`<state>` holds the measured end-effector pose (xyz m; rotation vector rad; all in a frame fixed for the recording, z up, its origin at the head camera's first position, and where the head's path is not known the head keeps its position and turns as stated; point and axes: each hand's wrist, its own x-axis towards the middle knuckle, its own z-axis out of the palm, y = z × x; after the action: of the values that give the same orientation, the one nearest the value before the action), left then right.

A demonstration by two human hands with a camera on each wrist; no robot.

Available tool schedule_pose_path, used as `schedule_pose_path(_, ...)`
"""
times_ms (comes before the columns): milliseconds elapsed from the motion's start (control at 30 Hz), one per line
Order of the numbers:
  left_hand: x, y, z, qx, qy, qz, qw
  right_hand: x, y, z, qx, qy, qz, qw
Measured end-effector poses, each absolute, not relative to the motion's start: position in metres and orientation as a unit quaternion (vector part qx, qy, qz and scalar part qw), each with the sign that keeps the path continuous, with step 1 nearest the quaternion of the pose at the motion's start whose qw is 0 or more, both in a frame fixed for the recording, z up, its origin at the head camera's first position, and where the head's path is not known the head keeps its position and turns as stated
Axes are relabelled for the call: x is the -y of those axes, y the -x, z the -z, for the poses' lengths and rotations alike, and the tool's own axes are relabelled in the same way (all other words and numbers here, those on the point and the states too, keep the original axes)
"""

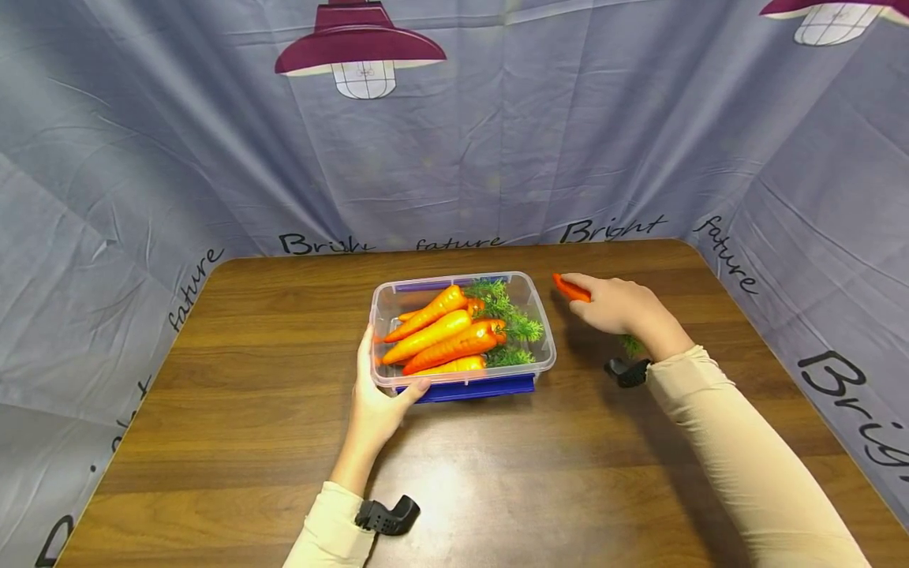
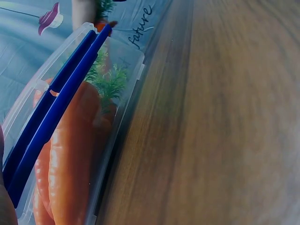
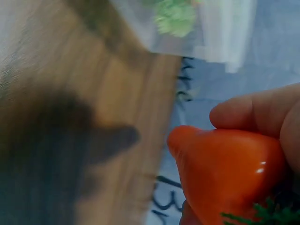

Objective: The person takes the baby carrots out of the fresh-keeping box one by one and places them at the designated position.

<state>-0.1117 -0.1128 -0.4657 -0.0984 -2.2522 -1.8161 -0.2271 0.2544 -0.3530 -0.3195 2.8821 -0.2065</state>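
A clear plastic container (image 1: 550, 347) with blue side clips (image 1: 476, 389) stands mid-table, without a lid on top. Several orange carrots (image 1: 429, 335) lie in it, their green leafy tops (image 1: 521, 323) toward its right side. My left hand (image 1: 376, 406) grips the container's near left corner, thumb at the front rim and fingers along the left wall. To the right of the container, my right hand (image 1: 621, 306) holds another carrot (image 3: 225, 164) above the table, its tip pointing toward the container. Some of that carrot's greens (image 3: 262, 213) show in the right wrist view.
The brown wooden table (image 1: 248, 410) extends around the container. Grey-blue printed curtains (image 1: 469, 158) hang behind it and along both sides. Black camera mounts (image 1: 389, 517) sit at both wrists.
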Motion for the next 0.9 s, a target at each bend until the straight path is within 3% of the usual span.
schedule_pose_path(433, 0.108, 0.105, 0.443, 0.734, 0.066, 0.665, 0.116, -0.255, 0.244, 0.38, -0.981, 0.092, 0.05, 0.166)
schedule_pose_path(667, 0.113, 0.115, 0.47, 0.749, 0.064, 0.646, 0.134, -0.252, 0.249, 0.387, -0.977, 0.085, 0.037, 0.191)
schedule_pose_path(900, 0.113, 0.115, 0.472, 0.755, 0.053, 0.639, 0.135, -0.252, 0.257, 0.394, -0.976, 0.077, 0.032, 0.202)
